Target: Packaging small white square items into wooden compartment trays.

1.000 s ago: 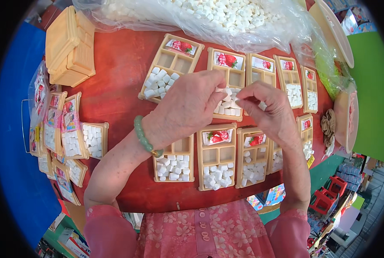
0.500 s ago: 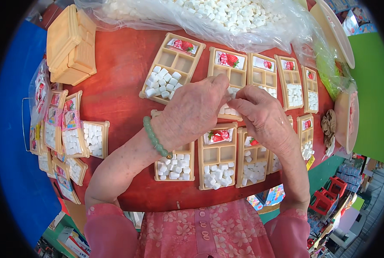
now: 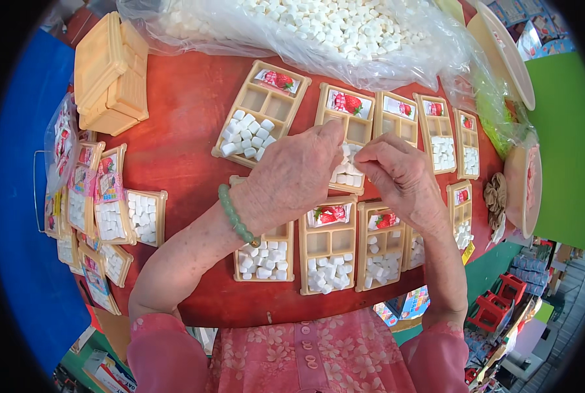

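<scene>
Filled trays (image 3: 162, 213) crowd the left edge of the red tabletop (image 3: 187, 131), with a stack of beige trays (image 3: 99, 56) at its far left corner. Along the far edge spreads a clear plastic bag (image 3: 390, 75) full of white marshmallows (image 3: 345, 29). Left of the middle, a slanted tray (image 3: 253, 99) has marshmallows in its near compartment. The left hand (image 3: 295, 167), its fingers bent inward, reaches over the middle tray (image 3: 356, 132), which lies between the far and near edges; whether it grips anything is hidden. Opposite, the right hand (image 3: 400, 177) has thumb and fingers drawn together over the same tray's marshmallows, its hold unclear. Toward the right edge lie a brown cloth (image 3: 495, 196) and a pale basin (image 3: 534, 196).
</scene>
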{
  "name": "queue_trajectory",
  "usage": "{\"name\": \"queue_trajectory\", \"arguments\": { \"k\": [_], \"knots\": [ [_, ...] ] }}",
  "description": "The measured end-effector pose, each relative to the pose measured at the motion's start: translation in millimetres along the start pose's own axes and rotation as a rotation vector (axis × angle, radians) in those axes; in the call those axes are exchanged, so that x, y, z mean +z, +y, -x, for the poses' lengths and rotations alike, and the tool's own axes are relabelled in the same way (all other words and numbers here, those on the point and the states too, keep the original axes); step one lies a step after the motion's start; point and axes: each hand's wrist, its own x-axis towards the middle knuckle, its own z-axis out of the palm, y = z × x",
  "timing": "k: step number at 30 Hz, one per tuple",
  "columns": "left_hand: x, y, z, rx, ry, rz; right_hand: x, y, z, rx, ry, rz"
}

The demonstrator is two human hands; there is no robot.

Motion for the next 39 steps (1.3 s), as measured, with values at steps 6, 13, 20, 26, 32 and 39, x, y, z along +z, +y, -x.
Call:
{"name": "queue_trajectory", "arguments": {
  "k": [6, 13, 20, 26, 32, 39],
  "knots": [
    [1, -1, 0, 0.009, 0.009, -0.017, 2, -2, -1, -0.026, 0.003, 0.074],
    [3, -4, 0, 0.012, -0.006, -0.042, -3, -15, -14, -0.028, -0.116, 0.225],
    [2, -2, 1, 0.037, -0.006, -0.068, -2, -10, -21, -0.015, -0.158, 0.174],
    [3, -2, -1, 0.095, 0.001, -0.164, -7, -9, -16, 0.033, -0.094, 0.031],
    [6, -2, -2, 0.087, 0.003, -0.203, 2, -13, -18, 0.07, -0.076, 0.033],
    [1, -4, -6, 0.027, 0.019, -0.064, -5, -10, -11, 0.144, -0.038, -0.039]
  ]
}}
